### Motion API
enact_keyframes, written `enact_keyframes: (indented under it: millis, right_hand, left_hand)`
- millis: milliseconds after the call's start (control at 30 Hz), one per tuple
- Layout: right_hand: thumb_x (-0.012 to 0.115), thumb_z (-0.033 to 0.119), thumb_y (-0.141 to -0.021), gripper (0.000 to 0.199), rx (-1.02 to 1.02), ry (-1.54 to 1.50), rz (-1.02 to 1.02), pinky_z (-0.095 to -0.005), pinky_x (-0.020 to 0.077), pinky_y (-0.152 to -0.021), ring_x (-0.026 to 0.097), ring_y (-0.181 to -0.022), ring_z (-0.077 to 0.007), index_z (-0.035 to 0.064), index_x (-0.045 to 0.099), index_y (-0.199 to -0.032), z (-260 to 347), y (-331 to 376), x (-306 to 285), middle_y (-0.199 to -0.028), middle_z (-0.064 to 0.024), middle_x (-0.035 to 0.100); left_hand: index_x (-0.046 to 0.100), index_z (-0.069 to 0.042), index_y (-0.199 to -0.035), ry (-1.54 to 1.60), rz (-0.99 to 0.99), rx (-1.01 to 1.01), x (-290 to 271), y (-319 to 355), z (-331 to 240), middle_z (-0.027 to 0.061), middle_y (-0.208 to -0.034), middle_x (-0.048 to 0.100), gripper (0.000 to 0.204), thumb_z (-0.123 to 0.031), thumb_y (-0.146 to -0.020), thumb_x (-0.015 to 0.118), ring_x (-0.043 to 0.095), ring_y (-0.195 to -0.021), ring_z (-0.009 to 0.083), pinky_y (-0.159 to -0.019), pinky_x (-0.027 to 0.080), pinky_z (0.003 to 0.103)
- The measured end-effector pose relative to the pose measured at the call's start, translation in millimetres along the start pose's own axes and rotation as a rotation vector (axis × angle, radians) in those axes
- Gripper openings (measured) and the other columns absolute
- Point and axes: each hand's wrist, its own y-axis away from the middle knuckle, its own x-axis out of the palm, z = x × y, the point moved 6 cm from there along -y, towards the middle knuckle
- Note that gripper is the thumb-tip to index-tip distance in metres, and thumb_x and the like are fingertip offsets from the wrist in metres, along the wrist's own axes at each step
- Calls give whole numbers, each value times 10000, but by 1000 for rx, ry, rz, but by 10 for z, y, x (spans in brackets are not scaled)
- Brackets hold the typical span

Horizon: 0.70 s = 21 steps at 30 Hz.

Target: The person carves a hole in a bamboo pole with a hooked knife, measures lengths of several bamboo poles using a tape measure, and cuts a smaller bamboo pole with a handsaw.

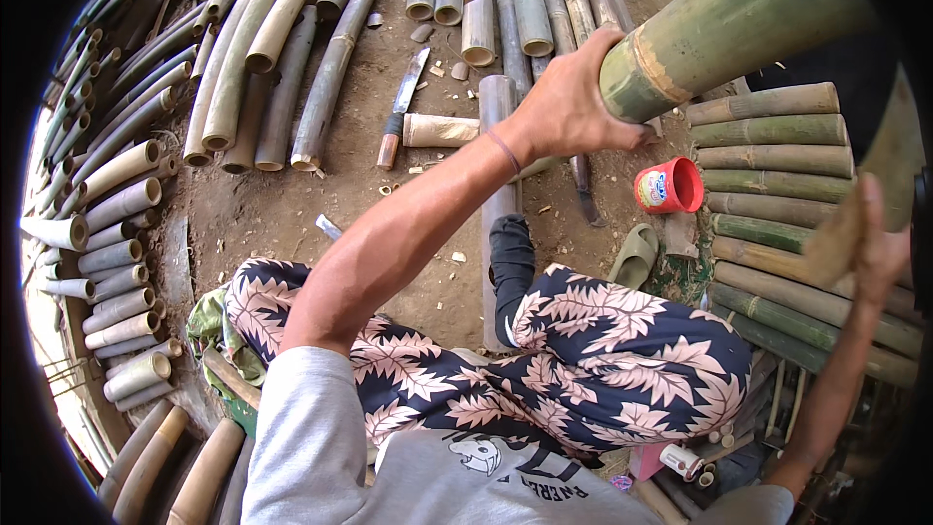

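Note:
My left hand is closed around the near end of a thick green bamboo tube, held raised and slanting up to the right. A tan node ring shows beside my fingers. At the right edge my right hand grips a broad, flat, brownish blade-shaped piece; its exact kind is unclear, and part of it runs into the dark rim. On the dirt, a large knife with a wooden handle lies beside a short pale bamboo piece. Between my legs, a long grey bamboo pole lies on the ground.
Stacked bamboo tubes line the right side, under my right hand. More bamboo poles lie at the far left and along the left rim. A red tub and an olive sandal sit right of centre. Wood chips litter the dirt floor.

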Motion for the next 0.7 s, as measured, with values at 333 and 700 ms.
enact_keyframes:
  millis: [333, 700]
  right_hand:
    - [809, 215, -763, 884, 653, -622, 627, -395, 375, -1080, 466, -1298, -299, -11, 337, -1476, 262, 2982, 2776, -1398, -221, 467]
    - [687, 234, -868, 567, 536, -480, 682, -434, 404, -1036, 500, -1197, -388, -16, 488, -1337, 209, 3841, 3944, -1252, -241, 520]
  left_hand:
    - [525, -34, -1208, -124, -174, 117, 157, 469, -88, 209, -1047, 640, 762, -220, -539, 838, 639, -971, 409, -871, 530, 448]
    - [689, 84, -822, -394, -380, -282, -1643, -987, -327, 158, -717, 695, 496, -406, -790, 762, 690, -630, 218, -581, 544, 325]
